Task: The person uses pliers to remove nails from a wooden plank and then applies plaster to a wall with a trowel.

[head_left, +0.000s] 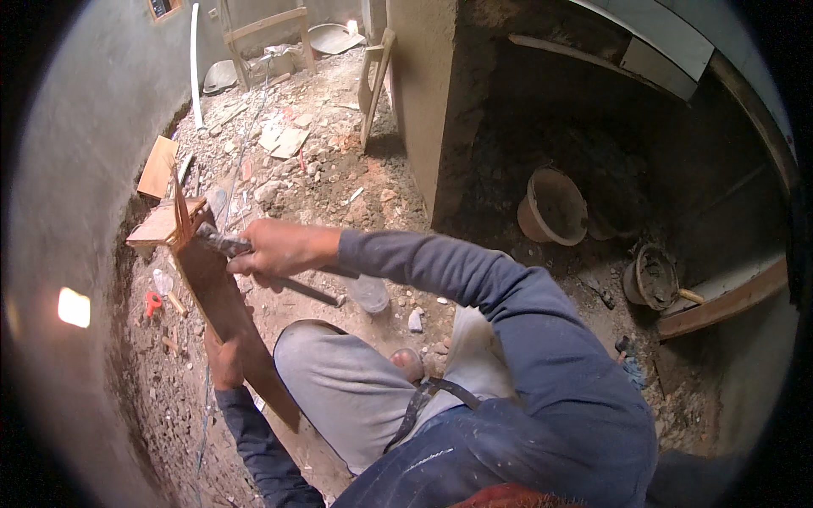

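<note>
My left hand (227,360) grips the long brown wooden board (205,284) from below, near the middle of the view's left half. A short plank (157,224) is fixed crosswise at its upper end, where a splintered strip (180,195) sticks up. My right hand (275,250) is closed on a metal tool (309,289), perhaps a hammer or pry bar, whose head lies against the board's upper part; its exact shape is partly hidden by my fingers. The board lies beside my left knee, slanting toward me.
Rubble and scraps cover the floor (296,178). Two dirty buckets (546,203) (642,284) stand in the dark recess right. A plastic container (368,294) sits below my right forearm. A red object (152,302) lies left. A wooden frame (373,85) leans by the column (415,110).
</note>
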The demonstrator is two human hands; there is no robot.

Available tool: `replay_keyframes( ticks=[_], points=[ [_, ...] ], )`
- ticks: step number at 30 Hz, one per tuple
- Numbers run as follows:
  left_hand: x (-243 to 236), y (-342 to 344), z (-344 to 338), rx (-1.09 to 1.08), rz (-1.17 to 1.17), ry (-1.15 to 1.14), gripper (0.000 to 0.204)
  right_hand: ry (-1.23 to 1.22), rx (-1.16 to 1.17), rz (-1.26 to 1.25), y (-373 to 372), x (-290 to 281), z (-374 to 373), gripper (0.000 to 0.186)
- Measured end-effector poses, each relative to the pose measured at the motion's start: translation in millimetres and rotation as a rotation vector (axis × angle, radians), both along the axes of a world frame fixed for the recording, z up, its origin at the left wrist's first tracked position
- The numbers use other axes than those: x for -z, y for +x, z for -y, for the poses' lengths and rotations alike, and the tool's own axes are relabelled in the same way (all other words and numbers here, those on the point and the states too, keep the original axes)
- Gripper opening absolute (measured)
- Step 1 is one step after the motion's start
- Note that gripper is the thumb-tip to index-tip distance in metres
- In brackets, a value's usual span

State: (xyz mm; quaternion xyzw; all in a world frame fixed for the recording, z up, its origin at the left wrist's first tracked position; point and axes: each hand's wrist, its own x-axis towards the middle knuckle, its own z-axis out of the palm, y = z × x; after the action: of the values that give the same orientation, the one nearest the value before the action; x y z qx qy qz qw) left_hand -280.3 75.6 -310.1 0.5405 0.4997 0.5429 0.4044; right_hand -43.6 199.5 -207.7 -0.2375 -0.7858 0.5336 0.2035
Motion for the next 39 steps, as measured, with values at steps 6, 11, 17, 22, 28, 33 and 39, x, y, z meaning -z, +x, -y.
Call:
replay_keyframes(
  ticks=[6,11,17,22,28,33,39],
  points=[
    [-27,12,9,0.056,0.365,-0.101,0.056,0.044,0.054,-0.34,-47,20,18,0.026],
    [-12,-50,0,-0.071,-0.016,-0.095,0.049,-0.044,0.082,-0.139,-41,40,-2,0.029],
    [81,-142,12,-0.358,-0.584,-0.115,0.063,-0.347,0.106,0.143,-42,121,-4,0.032],
    [145,-174,17,-0.473,-0.591,-0.528,0.071,-0.498,0.074,0.335,-63,204,-16,0.029],
    [246,-191,4,-0.454,-0.796,-0.491,0.073,-0.279,0.216,0.445,-75,261,-7,0.036],
    [273,-195,12,-0.269,-0.932,-0.214,0.064,-0.082,0.164,0.244,-68,309,-8,0.041],
    [280,-166,22,-0.362,-0.916,-0.492,0.075,-0.222,0.141,0.414,-8,322,21,0.039]
  ],
)
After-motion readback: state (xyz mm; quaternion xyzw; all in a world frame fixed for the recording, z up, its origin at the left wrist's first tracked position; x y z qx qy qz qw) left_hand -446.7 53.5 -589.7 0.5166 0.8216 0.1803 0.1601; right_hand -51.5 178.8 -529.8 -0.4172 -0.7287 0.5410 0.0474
